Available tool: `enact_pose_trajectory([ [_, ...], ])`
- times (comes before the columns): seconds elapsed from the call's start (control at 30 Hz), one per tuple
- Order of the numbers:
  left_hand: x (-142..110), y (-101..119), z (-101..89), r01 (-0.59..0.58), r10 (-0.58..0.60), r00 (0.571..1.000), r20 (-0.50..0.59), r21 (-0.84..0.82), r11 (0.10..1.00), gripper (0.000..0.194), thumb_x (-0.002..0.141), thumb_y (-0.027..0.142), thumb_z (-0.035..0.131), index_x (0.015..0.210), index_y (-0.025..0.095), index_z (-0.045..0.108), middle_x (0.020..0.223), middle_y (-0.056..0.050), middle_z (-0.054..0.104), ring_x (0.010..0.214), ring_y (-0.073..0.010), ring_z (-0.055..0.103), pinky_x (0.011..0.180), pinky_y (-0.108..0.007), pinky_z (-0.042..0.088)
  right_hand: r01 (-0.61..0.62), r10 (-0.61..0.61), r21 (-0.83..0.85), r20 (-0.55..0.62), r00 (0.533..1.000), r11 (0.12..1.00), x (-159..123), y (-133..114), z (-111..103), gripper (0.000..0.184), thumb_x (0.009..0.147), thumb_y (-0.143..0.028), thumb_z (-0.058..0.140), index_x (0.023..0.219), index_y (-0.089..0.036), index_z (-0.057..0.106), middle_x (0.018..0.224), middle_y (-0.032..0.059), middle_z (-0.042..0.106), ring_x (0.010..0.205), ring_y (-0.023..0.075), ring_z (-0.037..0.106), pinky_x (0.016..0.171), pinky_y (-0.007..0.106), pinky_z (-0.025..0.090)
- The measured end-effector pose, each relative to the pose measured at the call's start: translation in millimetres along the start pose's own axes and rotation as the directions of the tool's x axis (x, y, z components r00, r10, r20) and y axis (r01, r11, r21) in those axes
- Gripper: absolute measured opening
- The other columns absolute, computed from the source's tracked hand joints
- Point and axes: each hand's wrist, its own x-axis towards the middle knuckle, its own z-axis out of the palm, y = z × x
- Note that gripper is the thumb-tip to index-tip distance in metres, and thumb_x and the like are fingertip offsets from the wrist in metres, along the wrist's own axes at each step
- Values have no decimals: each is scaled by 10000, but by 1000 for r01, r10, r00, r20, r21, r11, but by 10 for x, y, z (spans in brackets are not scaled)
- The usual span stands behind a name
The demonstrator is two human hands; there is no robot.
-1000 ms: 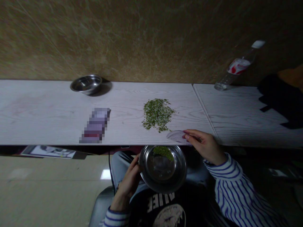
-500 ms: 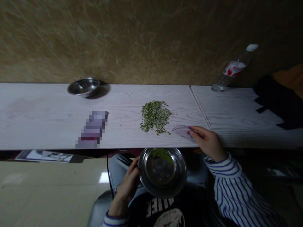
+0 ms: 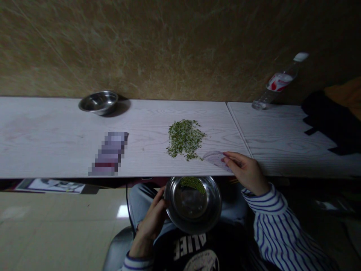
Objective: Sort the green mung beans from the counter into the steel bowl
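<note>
Below the table's front edge, my left hand (image 3: 153, 216) grips the left rim of a shiny metal bowl (image 3: 213, 210). Some small green beans (image 3: 194, 183) lie inside it, along the side nearest the table. My right hand (image 3: 248, 171) pinches a clear plastic protractor (image 3: 214, 158) just above or on the tabletop; I cannot tell whether it touches. Close to the protractor's left end, a loose patch of green beans (image 3: 184, 137) is spread over the white wood-grain table (image 3: 146, 150).
A second metal bowl (image 3: 98, 103) stands at the back left by the wall. A blurred-out flat object (image 3: 109, 153) lies left of the beans. A plastic bottle (image 3: 275, 84) stands at the back right, with dark cloth (image 3: 329, 120) beyond it. A seam crosses the table.
My right hand has shifted slightly left with the protractor, nearer the edge of the spread beans. The left hand and the bowl stay almost in place.
</note>
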Motion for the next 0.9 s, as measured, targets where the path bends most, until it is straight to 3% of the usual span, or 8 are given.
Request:
enact_pose_trajectory([
  [0.27, -7, 6, 4, -24, 24, 1000, 7, -7, 1000, 508, 653, 230, 746, 1160, 219, 736, 1030, -58, 768, 920, -247, 641, 787, -321, 462, -11, 11, -14, -15, 1000, 1000, 28, -50, -8, 362, 824, -430, 671, 1042, -163, 779, 954, 137, 808, 877, 283, 775, 851, 440, 624],
  [0.7, -4, 27, 25, -43, 43, 999, 6, 19, 999, 517, 654, 211, 715, 1171, 219, 728, 1002, -49, 770, 947, -255, 644, 803, -329, 458, 47, -42, -55, 88, 995, 997, -65, -160, 20, 285, 845, -373, 652, 1009, -189, 796, 948, 105, 813, 901, 266, 773, 845, 406, 628],
  [0.9, 19, -12, 1, -17, 18, 1000, -12, 20, 1000, 559, 646, 249, 758, 1200, 207, 698, 1006, -57, 762, 920, -251, 635, 776, -325, 452, 18, -17, -32, 51, 999, 999, -92, -101, -24, 307, 837, -401, 667, 1021, -189, 792, 921, 104, 814, 884, 265, 775, 853, 412, 626],
])
